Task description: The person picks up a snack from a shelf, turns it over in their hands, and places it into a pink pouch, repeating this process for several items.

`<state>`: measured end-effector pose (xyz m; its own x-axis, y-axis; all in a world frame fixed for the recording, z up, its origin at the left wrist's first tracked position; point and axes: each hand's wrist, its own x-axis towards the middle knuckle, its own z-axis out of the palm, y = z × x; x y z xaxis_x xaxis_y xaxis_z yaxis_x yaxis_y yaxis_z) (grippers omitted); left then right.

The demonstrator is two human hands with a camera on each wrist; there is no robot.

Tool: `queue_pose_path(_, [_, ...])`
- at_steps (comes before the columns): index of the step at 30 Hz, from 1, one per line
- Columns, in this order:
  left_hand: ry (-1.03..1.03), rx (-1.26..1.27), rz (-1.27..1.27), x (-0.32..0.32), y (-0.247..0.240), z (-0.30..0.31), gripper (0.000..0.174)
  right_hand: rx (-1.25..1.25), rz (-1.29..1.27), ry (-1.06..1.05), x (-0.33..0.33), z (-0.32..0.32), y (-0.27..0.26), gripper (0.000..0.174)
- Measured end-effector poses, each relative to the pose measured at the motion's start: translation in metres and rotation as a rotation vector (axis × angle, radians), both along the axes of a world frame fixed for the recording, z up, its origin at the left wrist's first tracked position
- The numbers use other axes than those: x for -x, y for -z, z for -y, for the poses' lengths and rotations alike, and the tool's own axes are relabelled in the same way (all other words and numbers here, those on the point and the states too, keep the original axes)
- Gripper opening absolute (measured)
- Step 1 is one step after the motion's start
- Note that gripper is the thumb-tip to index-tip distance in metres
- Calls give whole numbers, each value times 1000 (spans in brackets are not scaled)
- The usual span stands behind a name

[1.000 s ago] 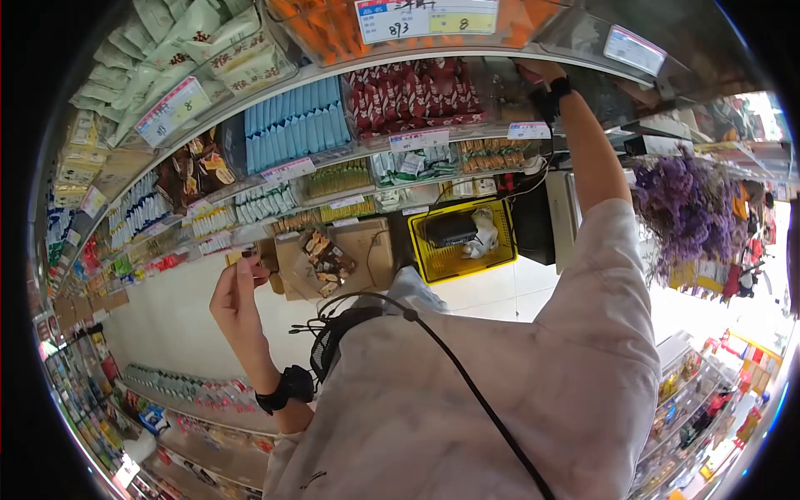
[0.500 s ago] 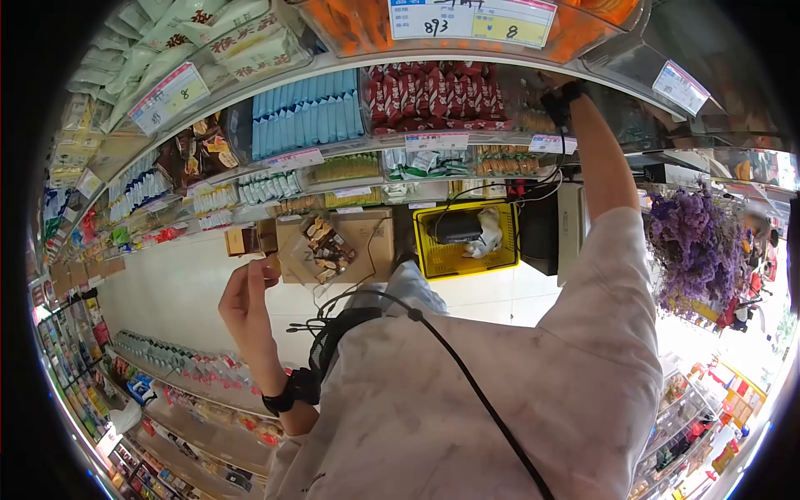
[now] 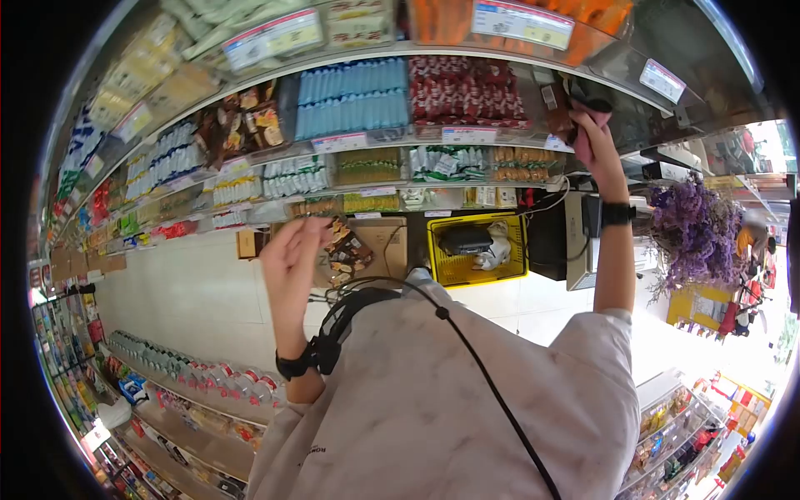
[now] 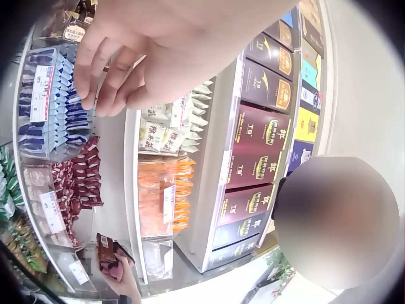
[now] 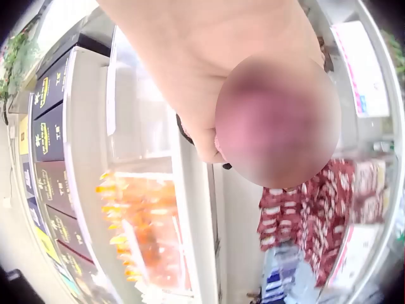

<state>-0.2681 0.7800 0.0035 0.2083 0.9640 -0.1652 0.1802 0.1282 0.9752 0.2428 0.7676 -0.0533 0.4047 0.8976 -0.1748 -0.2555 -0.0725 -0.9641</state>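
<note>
My right hand (image 3: 602, 157) grips a brown package (image 3: 553, 107) and something pink and dark at the front of the middle shelf. The left wrist view shows a barcode on that brown package (image 4: 106, 248), with the pink item (image 4: 115, 271) against my right hand (image 4: 125, 285). A blurred patch covers much of what my right hand (image 5: 221, 57) holds in the right wrist view. My left hand (image 3: 292, 262) is raised in front of the lower shelves, its fingers loosely bent. Nothing shows between the fingers of my left hand (image 4: 136, 47).
Red packets (image 3: 465, 92) and light blue packets (image 3: 350, 96) fill bins left of my right hand. Orange packets (image 3: 433, 23) sit on the shelf above. On the floor are a yellow basket (image 3: 454, 277) and a cardboard box (image 3: 387, 242). Purple flowers (image 3: 696, 221) stand at the right.
My right hand has come back from deep in the shelf bay, and the brown package and pink item now show in it. My left hand appears further right, and the head view has shifted.
</note>
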Motion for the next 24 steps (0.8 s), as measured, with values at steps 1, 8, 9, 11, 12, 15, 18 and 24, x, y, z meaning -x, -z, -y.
queue_pose_path(1, [26,16,13,3,-1,1,26,-45,34,-47,28,18,-11,41])
queue_pose_path(8, [246,76,220,11,3,-1,43,61,189,-316,211,30,-41,44])
queue_pose_path(9, [239,75,270,11,4,0,47,91,346,-411,237,30,-53,46])
queue_pose_path(11, [171,96,362,8,6,3,55,-366,594,-386,279,23,-31,64])
queue_pose_path(12, [161,88,444,6,7,2,56,-317,656,-474,297,22,-50,64])
queue_pose_path(15, [56,10,425,17,-4,-3,52,-343,811,-524,341,19,-71,62])
queue_pose_path(18, [45,72,569,34,-12,-5,48,-425,597,-563,346,13,-72,49])
queue_pose_path(24, [85,3,693,47,-11,-7,54,-109,-14,-291,348,0,-79,27])
